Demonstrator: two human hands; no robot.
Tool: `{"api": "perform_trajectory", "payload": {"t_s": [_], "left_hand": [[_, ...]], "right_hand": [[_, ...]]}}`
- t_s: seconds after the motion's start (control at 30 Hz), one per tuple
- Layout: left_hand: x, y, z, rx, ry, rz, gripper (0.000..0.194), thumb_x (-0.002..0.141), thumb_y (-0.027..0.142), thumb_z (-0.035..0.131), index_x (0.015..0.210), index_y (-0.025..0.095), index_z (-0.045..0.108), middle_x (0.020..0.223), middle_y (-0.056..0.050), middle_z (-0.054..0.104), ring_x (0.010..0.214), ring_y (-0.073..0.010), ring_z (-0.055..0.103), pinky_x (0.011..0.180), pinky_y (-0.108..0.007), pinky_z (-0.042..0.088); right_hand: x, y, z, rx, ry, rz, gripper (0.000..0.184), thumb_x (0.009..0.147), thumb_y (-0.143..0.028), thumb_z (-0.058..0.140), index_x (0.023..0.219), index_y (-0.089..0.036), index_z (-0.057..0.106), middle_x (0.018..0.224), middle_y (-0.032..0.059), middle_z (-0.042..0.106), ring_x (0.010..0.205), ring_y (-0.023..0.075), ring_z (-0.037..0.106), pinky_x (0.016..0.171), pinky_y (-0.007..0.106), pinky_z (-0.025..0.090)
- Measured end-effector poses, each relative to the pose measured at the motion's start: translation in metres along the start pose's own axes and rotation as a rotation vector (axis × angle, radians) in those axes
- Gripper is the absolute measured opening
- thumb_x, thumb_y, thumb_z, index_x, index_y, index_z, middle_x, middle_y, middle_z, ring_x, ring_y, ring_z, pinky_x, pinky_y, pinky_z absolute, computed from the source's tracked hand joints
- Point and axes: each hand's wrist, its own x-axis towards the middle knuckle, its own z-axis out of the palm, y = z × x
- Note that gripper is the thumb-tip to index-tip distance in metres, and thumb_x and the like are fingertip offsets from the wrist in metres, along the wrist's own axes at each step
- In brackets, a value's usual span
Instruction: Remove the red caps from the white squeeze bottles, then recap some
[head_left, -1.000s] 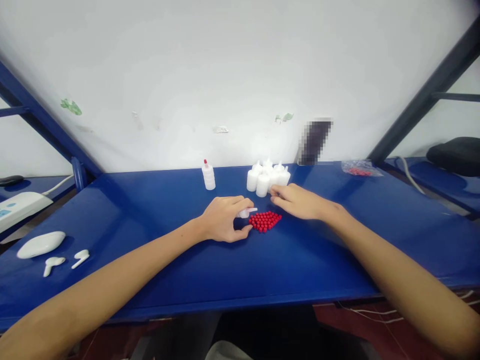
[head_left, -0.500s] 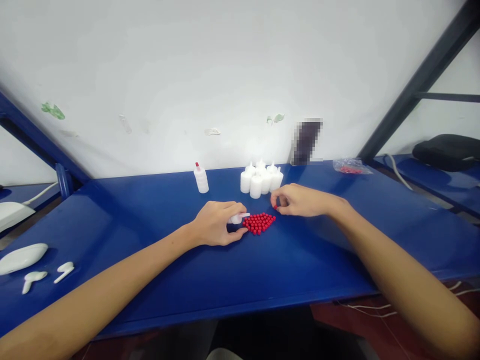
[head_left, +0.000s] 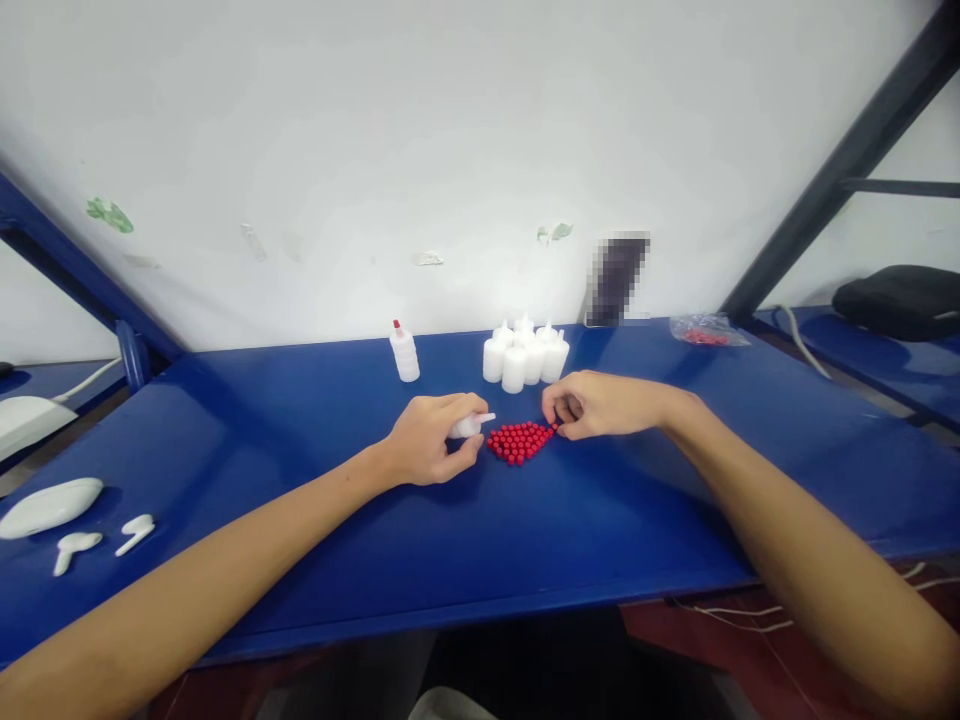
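Note:
My left hand (head_left: 439, 438) is closed around a white squeeze bottle (head_left: 466, 427), which is tipped on its side with its bare, pointed nozzle to the right. Just right of it, many small red caps (head_left: 517, 440) lie tightly grouped on the blue table. My right hand (head_left: 581, 405) is at the right end of this group, fingers curled, with thumb and fingertips pinched at a red cap (head_left: 555, 427). Behind the caps stands a cluster of white bottles (head_left: 514, 369) with uncapped nozzles. A single bottle with a red tip (head_left: 405, 355) stands upright further left.
A clear plastic bag (head_left: 709, 331) with red pieces lies at the back right of the blue table (head_left: 465, 540). A dark blurred-out object (head_left: 616, 280) leans against the wall. White earbuds (head_left: 135, 533) and their case (head_left: 51, 507) lie at the left.
My left hand has drawn slightly up and left from the red caps with the bottle. My right hand's fingertips have come down to the right edge of the caps.

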Motion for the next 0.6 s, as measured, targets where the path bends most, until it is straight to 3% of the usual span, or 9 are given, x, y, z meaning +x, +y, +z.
{"api": "perform_trajectory", "payload": {"t_s": [0.3,0.47,0.6], "left_hand": [[-0.0009,-0.0014,0.0019,0.004,-0.002,-0.048,0.018,0.089,0.028,0.049,0.104,0.019,0.053,0.079,-0.001,0.063,0.062,-0.0139,0.056,0.06,-0.026,0.043],[-0.0015,-0.0027,0.0042,0.016,0.01,-0.057,0.019,0.09,0.029,0.048,0.105,0.019,0.053,0.084,-0.002,0.065,0.065,-0.0146,0.059,0.064,-0.027,0.046],[-0.0013,-0.0022,0.0034,0.012,0.003,-0.062,0.019,0.09,0.03,0.048,0.105,0.019,0.053,0.083,-0.001,0.065,0.065,-0.0144,0.058,0.063,-0.027,0.045]], "right_hand": [[-0.0006,-0.0009,-0.0005,0.019,-0.01,-0.015,0.014,0.075,-0.023,0.063,0.088,-0.018,0.065,0.077,0.0006,0.063,0.066,0.0136,0.057,0.057,0.024,0.042],[-0.0001,-0.0016,-0.0006,0.021,-0.02,0.002,0.023,0.074,-0.034,0.07,0.09,-0.018,0.064,0.076,0.0002,0.063,0.064,0.0135,0.056,0.055,0.025,0.04],[0.0012,0.0013,-0.0002,0.047,-0.018,-0.033,0.017,0.077,-0.032,0.066,0.087,-0.018,0.067,0.073,0.0003,0.063,0.065,0.0136,0.057,0.057,0.025,0.042]]}}
